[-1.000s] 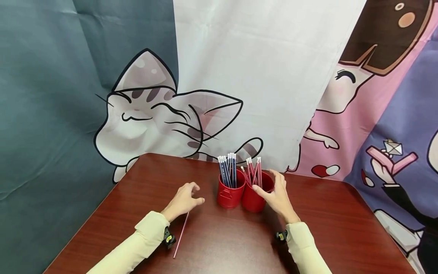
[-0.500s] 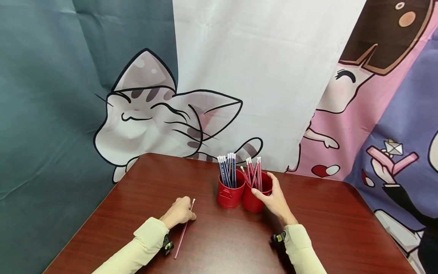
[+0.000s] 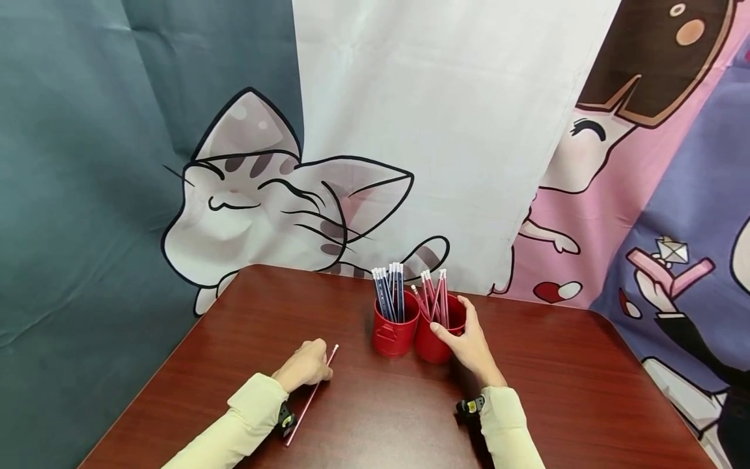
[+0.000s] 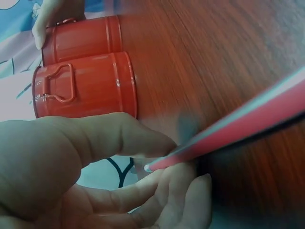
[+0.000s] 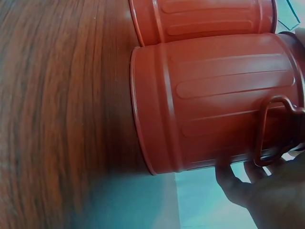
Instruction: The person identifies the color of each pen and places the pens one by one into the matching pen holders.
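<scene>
My left hand [image 3: 306, 363] pinches a pink pencil [image 3: 303, 413] between thumb and fingers, low over the table. The left wrist view shows this pencil [image 4: 238, 126] slanting through the pinch, its white end past the fingertips. Two red metal buckets stand side by side, touching or nearly so. My right hand [image 3: 476, 348] holds the right bucket [image 3: 432, 348] around its upper part, thumb at the near rim and fingers along the right side. Several pink pencils [image 3: 433, 296] lean inside that bucket. The left bucket [image 3: 394, 342] holds several dark blue pencils [image 3: 388, 293].
A dark reddish wooden table [image 3: 375, 417] lies under everything. Behind it hangs a printed cloth [image 3: 457, 130] with a cartoon cat and other figures. The right bucket has a wire handle [image 5: 264, 129] on its side.
My left hand has come down and taken hold of the pink pencil, which has turned slightly, its near end shifting left. My right hand has closed in on the right bucket's rim.
</scene>
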`<control>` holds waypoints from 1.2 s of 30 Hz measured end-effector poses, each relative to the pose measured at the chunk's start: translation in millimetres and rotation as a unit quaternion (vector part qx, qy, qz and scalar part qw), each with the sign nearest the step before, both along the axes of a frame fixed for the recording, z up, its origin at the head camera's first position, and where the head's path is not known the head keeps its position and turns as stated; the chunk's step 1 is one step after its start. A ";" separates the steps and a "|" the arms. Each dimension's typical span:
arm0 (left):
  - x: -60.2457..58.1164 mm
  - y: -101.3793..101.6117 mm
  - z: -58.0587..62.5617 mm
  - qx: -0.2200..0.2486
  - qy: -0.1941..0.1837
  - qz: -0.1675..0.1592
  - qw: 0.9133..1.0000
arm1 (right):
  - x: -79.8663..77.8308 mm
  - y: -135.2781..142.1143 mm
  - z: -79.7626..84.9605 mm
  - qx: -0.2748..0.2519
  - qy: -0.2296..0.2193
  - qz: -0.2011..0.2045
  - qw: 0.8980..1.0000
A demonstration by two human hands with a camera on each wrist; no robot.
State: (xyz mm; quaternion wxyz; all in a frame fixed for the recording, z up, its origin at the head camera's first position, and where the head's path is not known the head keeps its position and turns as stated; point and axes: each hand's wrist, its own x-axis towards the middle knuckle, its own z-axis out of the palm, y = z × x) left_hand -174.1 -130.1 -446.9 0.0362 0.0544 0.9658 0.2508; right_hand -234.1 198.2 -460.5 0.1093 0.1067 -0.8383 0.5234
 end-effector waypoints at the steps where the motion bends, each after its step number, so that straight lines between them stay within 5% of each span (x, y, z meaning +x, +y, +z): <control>1: 1.0 0.0 0.2 0.011 0.002 -0.002 1.000 | 0.3 -0.4 -0.2 -0.001 -0.002 0.001 1.000; 6: 6.6 2.8 12.3 0.060 0.011 -0.028 0.998 | 2.7 -1.1 -1.7 0.000 -0.007 0.001 1.000; 16: 4.1 20.0 63.3 0.151 0.043 -0.084 0.984 | 2.1 2.5 -3.6 0.009 -0.007 -0.004 1.000; 23: -4.8 41.0 76.7 0.192 0.069 -0.118 0.972 | 8.8 7.3 3.5 0.006 -0.023 -0.002 1.000; 30: -20.8 63.4 90.8 0.238 0.161 -0.146 0.947 | 21.6 -2.9 26.9 -0.012 -0.021 0.019 1.000; 36: -33.9 81.3 103.5 0.274 0.229 -0.171 0.918 | 10.0 -2.6 14.3 -0.014 -0.019 0.022 0.999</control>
